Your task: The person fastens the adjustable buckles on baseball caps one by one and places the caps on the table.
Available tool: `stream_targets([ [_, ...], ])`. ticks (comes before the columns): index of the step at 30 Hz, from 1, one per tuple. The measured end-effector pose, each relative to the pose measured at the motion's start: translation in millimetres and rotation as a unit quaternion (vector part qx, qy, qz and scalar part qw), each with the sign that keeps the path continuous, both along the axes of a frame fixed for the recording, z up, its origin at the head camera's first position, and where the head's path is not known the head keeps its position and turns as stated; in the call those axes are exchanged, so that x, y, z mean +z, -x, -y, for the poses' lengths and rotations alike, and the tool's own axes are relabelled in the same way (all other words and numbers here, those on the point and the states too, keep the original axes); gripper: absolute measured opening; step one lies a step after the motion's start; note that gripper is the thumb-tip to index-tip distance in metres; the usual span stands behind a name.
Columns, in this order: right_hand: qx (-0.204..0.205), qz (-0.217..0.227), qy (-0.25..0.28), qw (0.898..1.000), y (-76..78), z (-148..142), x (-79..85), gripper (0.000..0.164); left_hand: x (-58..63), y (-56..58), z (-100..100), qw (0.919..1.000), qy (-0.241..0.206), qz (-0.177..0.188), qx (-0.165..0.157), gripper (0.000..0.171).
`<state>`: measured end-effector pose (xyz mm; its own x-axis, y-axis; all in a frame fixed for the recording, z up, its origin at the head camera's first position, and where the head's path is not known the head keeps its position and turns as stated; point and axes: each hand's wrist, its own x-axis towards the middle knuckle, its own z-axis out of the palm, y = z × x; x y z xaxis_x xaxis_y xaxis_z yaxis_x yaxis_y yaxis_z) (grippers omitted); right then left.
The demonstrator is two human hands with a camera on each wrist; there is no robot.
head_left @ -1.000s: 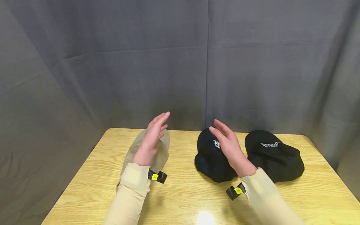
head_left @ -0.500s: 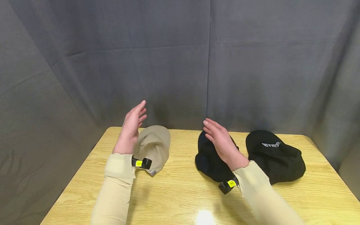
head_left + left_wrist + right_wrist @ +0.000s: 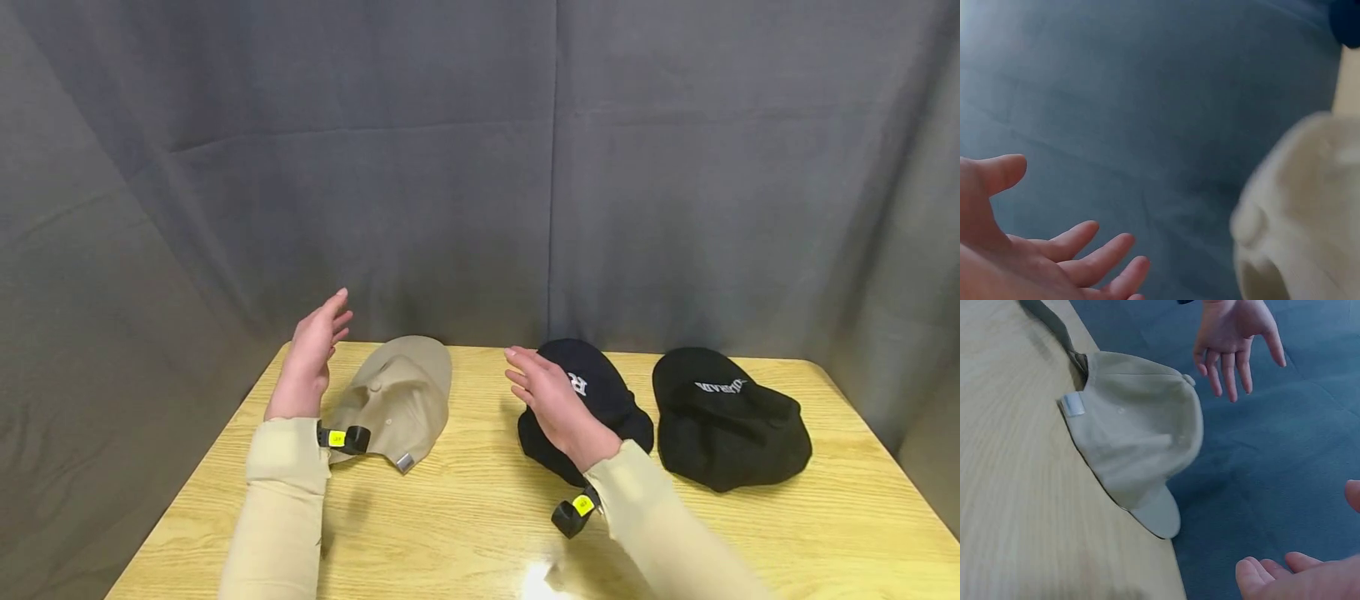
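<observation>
My left hand (image 3: 306, 362) is raised at the left of the beige cap (image 3: 397, 392), fingers spread and nothing in it. In the left wrist view its fingers (image 3: 1094, 265) are loosely extended, apart from the cap. My right hand (image 3: 555, 400) hovers in front of the navy cap (image 3: 611, 392) with white lettering and partly covers it in the head view. It holds nothing either. The right wrist view shows the beige cap (image 3: 1135, 419) lying on its side with its strap and metal buckle, and the left hand (image 3: 1235, 344) beyond it.
A black cap (image 3: 727, 425) with white lettering lies at the right, beside the navy one. All three caps rest along the back of the wooden table (image 3: 450, 525). Grey cloth curtains (image 3: 420, 208) hang behind and at both sides.
My left hand has moved left, off the beige cap it overlapped, so the cap shows more fully. My right hand has shifted left and a little lower. The caps have stayed in place.
</observation>
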<state>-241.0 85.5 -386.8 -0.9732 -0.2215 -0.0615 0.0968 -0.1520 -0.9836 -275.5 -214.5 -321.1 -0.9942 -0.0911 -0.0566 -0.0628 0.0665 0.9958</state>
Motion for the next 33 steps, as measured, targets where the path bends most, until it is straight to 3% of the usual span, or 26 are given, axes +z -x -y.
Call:
stream_targets([
  [5,0.001,0.017,-0.005,1.000,-4.1,11.4,-17.0,0.065,-21.0,3.4,16.0,0.9988,0.028,0.039,0.001,0.079],
  [12,0.020,0.041,-0.030,0.999,-15.0,27.1,-42.9,0.069,-46.1,2.6,40.9,0.9944,0.047,0.082,0.047,0.073],
  [15,0.029,0.049,-0.038,0.998,-16.7,33.6,-48.4,0.070,-56.6,4.1,45.7,0.9932,0.048,0.100,0.035,0.072],
  [21,0.035,0.082,-0.013,0.996,-19.7,47.9,-58.0,0.076,-76.3,5.7,46.7,0.9923,0.038,0.117,0.004,0.070],
  [28,0.031,0.117,0.039,0.992,-24.7,50.7,-63.2,0.081,-90.5,0.7,37.7,0.9872,0.016,0.159,0.011,0.071],
  [29,0.032,0.115,0.040,0.992,-24.5,50.6,-63.5,0.081,-92.4,1.5,35.5,0.9874,0.024,0.155,0.021,0.068],
  [33,0.034,0.108,0.040,0.993,-23.7,50.0,-64.8,0.078,-97.9,2.9,28.6,0.9865,0.059,0.152,0.015,0.072],
])
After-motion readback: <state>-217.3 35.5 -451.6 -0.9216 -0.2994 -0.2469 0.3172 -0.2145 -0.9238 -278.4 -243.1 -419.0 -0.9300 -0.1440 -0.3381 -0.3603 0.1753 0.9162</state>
